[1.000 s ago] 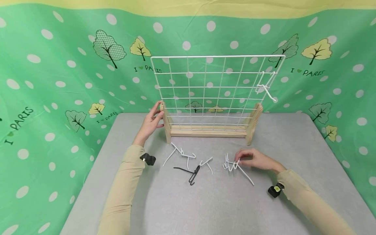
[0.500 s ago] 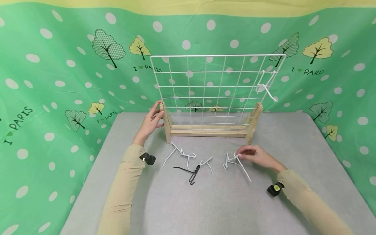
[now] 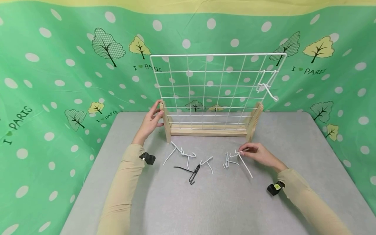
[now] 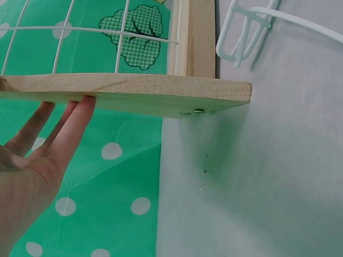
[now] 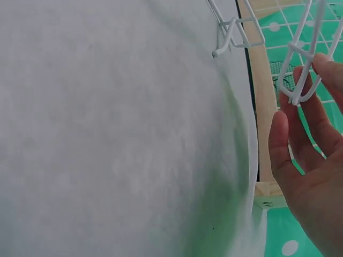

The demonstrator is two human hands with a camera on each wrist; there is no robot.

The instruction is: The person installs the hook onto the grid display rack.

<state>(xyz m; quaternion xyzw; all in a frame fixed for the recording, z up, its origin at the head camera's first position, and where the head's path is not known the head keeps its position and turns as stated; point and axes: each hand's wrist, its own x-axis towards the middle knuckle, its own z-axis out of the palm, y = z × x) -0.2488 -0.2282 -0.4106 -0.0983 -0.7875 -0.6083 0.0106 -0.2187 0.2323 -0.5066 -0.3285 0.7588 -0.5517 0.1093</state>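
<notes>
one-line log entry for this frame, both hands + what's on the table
left hand: steadies wooden post of grid rack | right hand: pinches white hook | table: loose white hooks, black hook

Bright, even light fills all three views, with no glare or blown-out patches. Shadows are soft and faint: a pale smudge lies on the grey bench (image 3: 205,202) under the forearms, and a dim greenish one along the bench edge in the wrist views. The head view bows outward at its edges. Focus is sharp, with no motion blur.
</notes>
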